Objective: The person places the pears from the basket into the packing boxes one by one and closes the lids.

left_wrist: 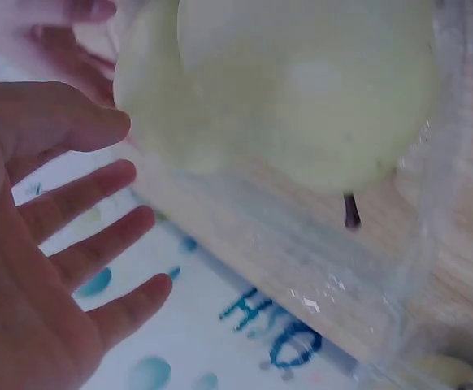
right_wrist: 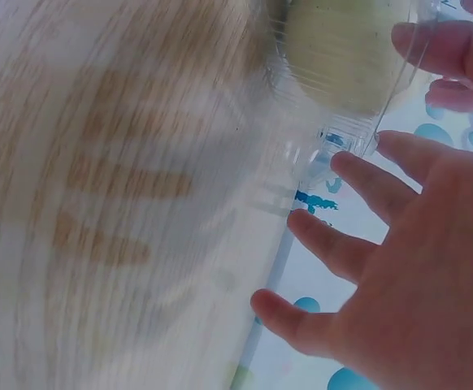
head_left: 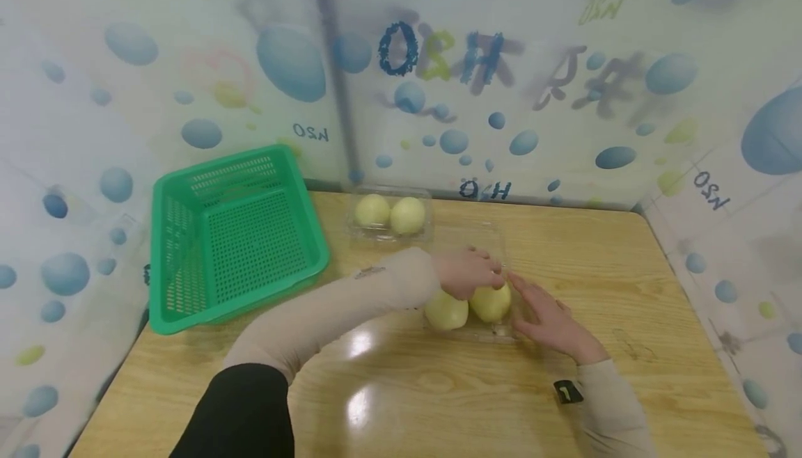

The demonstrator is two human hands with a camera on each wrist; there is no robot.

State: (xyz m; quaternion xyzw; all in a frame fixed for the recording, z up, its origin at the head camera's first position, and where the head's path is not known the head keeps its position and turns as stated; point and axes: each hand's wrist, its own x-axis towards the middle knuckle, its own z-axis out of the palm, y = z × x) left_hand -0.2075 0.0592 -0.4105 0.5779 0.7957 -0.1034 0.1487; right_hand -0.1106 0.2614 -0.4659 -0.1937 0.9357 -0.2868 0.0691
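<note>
Two yellow-green pears (head_left: 446, 310) (head_left: 491, 303) lie in a clear plastic box (head_left: 496, 333) in the middle of the wooden table (head_left: 438, 388). My left hand (head_left: 477, 271) reaches across above them. In the left wrist view the left hand (left_wrist: 74, 244) has straight, spread fingers and holds nothing, close beside a pear (left_wrist: 301, 89) seen through the clear plastic (left_wrist: 301, 268). My right hand (head_left: 544, 315) lies at the box's right side. In the right wrist view the right hand (right_wrist: 399, 244) has spread fingers whose tips touch the box's corner (right_wrist: 326, 154), and a pear (right_wrist: 342, 49) sits inside.
A second clear box (head_left: 390, 216) with two pears stands at the back near the wall. An empty green slotted basket (head_left: 232, 235) sits at the back left of the table. Bubble-patterned walls close in the table on three sides.
</note>
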